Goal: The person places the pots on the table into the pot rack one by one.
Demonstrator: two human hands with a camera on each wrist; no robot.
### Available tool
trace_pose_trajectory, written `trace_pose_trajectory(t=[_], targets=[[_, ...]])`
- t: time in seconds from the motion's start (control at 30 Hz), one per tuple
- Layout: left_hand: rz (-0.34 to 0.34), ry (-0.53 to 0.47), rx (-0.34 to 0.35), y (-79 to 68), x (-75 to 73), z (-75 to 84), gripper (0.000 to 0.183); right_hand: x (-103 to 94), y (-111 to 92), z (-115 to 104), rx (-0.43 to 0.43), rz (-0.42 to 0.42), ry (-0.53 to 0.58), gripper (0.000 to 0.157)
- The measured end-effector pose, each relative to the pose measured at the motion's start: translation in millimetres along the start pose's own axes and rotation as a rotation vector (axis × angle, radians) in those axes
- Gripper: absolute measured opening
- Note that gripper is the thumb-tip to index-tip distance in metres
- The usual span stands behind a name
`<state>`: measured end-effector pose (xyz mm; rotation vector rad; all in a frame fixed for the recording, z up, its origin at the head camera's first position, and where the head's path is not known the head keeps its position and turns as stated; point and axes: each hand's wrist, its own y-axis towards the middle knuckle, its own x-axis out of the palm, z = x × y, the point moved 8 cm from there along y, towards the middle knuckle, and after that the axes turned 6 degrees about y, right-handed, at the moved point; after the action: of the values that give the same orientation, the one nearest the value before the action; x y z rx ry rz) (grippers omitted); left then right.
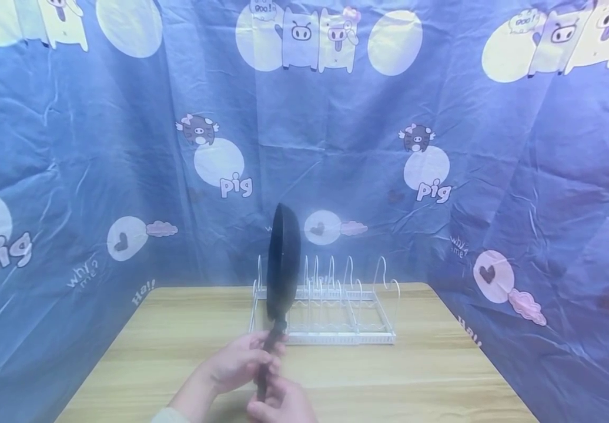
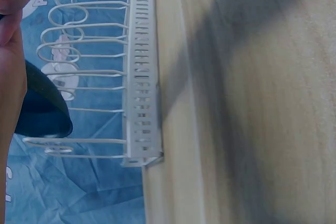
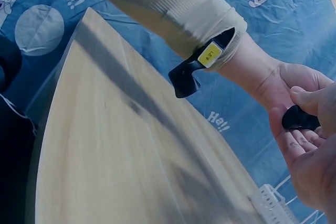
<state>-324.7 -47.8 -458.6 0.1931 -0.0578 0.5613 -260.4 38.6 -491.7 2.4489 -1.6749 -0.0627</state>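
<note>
A black frying pan (image 1: 284,264) is held up on edge, its handle pointing down toward me, in the head view. My left hand (image 1: 241,359) grips the upper part of the handle, near the pan's body. Lower on the handle, my right hand (image 1: 284,402) pinches the end between thumb and fingers. The right wrist view shows the black handle end (image 3: 299,118) between both hands. Behind the pan stands a white wire rack (image 1: 341,339) with upright loops, partly hidden by it. The left wrist view shows part of the pan (image 2: 44,108) in front of the rack loops.
The rack stands toward the back of a light wooden table (image 1: 188,317). A blue printed cloth (image 1: 304,117) hangs behind and along both sides. A black camera mount (image 3: 186,80) sits at the left sleeve's cuff.
</note>
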Motion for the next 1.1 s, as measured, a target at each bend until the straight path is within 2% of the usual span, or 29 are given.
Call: trace_pose_trajectory(t=[0.07,0.27,0.47,0.73,0.87,1.1], targets=[[0.01,-0.007,-0.033,-1.6,-3.5,-7.2,0.042,1.6,1.2,5.8,0.026,0.0,0.032,0.059],[0.021,-0.035,-0.057,-4.4,-11.7,-22.0,0.043,2.9,2.6,21.3,0.091,0.014,0.092,0.061],[0.055,-0.051,-0.077,-2.6,-18.9,-30.7,0.041,0.3,5.8,32.3,0.134,0.054,0.122,0.065],[0.046,-0.114,-0.106,-2.9,-24.0,-39.7,0.035,0.2,8.7,39.2,0.181,0.076,0.129,0.06],[0.066,-0.107,-0.12,-2.1,-31.6,-45.0,0.033,-1.6,11.8,38.9,0.175,0.056,0.119,0.058],[0.086,-0.07,-0.126,-0.4,-42.7,-49.6,0.032,-2.3,18.6,29.2,0.078,-0.042,0.05,0.054]])
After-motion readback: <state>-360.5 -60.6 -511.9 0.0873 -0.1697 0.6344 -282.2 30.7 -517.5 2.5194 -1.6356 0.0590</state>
